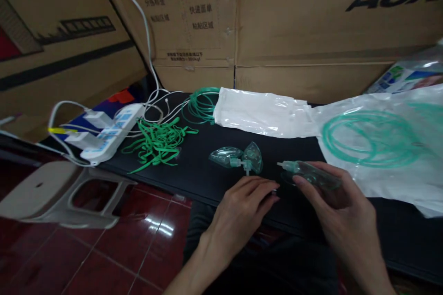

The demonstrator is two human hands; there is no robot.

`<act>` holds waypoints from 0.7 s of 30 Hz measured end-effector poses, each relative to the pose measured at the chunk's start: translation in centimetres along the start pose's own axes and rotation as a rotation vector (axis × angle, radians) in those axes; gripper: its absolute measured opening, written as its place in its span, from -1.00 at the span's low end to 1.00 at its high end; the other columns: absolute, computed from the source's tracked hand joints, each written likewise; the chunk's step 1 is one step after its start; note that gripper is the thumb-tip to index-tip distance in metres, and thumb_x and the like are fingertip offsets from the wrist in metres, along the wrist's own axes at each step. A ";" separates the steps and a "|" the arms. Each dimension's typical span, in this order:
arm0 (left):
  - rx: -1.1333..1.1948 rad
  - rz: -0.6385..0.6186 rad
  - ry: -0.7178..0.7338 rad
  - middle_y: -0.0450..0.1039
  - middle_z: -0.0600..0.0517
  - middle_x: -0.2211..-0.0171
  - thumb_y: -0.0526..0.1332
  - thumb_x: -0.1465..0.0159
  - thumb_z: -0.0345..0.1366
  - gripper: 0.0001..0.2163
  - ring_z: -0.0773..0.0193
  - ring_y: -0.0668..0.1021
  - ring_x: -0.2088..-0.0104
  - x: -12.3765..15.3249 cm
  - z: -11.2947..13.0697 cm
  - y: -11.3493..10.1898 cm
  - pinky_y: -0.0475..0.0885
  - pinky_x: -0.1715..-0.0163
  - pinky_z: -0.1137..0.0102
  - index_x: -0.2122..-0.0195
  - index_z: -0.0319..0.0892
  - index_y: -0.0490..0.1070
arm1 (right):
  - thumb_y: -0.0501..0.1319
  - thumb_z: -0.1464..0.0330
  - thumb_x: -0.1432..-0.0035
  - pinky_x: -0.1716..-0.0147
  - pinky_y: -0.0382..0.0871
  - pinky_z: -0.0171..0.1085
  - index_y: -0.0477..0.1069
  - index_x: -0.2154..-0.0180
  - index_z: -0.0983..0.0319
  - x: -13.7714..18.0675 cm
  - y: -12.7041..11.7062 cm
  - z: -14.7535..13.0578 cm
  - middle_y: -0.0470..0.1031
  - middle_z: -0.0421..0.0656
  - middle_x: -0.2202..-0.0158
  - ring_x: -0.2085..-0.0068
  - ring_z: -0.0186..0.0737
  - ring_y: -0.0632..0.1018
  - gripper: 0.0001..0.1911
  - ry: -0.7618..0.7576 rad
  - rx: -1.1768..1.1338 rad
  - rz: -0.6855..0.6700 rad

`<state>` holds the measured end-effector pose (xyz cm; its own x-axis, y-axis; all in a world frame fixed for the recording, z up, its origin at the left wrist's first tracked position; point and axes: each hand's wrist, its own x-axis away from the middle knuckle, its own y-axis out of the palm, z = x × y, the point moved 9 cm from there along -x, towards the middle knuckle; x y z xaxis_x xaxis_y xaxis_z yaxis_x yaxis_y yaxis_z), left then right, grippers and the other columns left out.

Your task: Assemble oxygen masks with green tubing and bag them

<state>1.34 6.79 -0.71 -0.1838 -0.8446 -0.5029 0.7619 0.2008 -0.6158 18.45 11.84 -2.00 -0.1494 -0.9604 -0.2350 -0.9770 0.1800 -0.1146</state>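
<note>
My right hand (346, 203) grips a clear green-tinted oxygen mask (313, 175), its pale connector pointing left. To the left of it, my left hand (244, 200) has thumb and fingers pinched together. A tiny shiny bit (274, 191) shows at those fingertips, too small to name. Just beyond my left hand, two similar clear masks (226, 156) lie close together on the black table (200, 184), their connectors near each other.
Tangled green straps (159, 140) lie left of the masks. Behind are coiled green tubing (200, 106) and a white package (263, 113). Bagged tubing (370, 138) lies right. A power strip (114, 133) with cables is at left; cardboard boxes (194, 23) wall the back. A stool (41, 193) stands below.
</note>
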 end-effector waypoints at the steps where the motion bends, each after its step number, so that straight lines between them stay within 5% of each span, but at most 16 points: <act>1: -0.007 0.004 0.000 0.63 0.02 0.03 0.27 -0.39 -0.38 -0.77 0.28 0.61 0.00 0.0 0.1 0.0 0.56 -0.07 0.37 -0.06 -0.18 0.47 | 0.49 0.12 0.01 0.02 0.59 -0.02 0.54 0.10 0.11 0.0 -0.1 -0.1 0.62 -0.10 0.12 0.12 -0.02 0.67 -0.55 -0.007 0.004 0.008; 9: -0.073 0.048 0.019 0.63 0.00 -0.02 0.20 -0.44 -0.37 -0.76 0.27 0.62 -0.02 0.1 0.3 0.1 0.55 -0.14 0.28 -0.11 -0.18 0.47 | 0.55 0.11 0.11 0.01 0.55 0.02 0.51 0.06 0.11 0.2 -0.3 0.0 0.63 -0.10 0.12 0.11 0.01 0.66 -0.44 -0.005 -0.019 0.060; 13: -0.080 0.084 -0.004 0.63 -0.01 0.01 0.23 -0.41 -0.38 -0.79 0.23 0.62 0.01 0.2 0.0 -0.2 0.58 -0.06 0.27 -0.05 -0.18 0.51 | 0.55 0.12 0.07 0.27 0.55 -0.21 0.41 0.00 0.14 -0.1 -0.2 1.0 0.65 -0.15 0.26 0.29 -0.15 0.66 -0.36 0.092 -0.144 0.084; 16: -0.101 0.089 0.007 0.61 -0.01 -0.02 0.22 -0.41 -0.41 -0.77 0.21 0.60 0.00 0.1 -0.1 -0.2 0.57 -0.07 0.24 -0.06 -0.17 0.51 | 0.51 0.05 0.02 0.45 0.43 -0.31 0.40 0.01 0.20 -1.0 0.4 1.4 0.59 -0.21 0.42 0.46 -0.25 0.58 -0.37 0.117 -0.090 0.024; 21: -0.150 0.088 0.062 0.60 -0.04 -0.06 0.18 -0.42 -0.48 -0.70 0.20 0.61 -0.01 0.1 0.4 -0.3 0.58 -0.06 0.24 -0.15 -0.20 0.47 | 0.40 -0.04 -0.10 0.40 0.39 -0.23 0.44 -0.16 0.35 -2.5 1.0 2.0 0.56 -0.19 0.48 0.51 -0.25 0.53 -0.23 0.105 0.124 -0.093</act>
<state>1.32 6.46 -0.34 -0.1617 -0.7891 -0.5925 0.6765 0.3485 -0.6488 18.13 14.84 -3.43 -0.0810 -0.9899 -0.1166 -0.9621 0.1082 -0.2502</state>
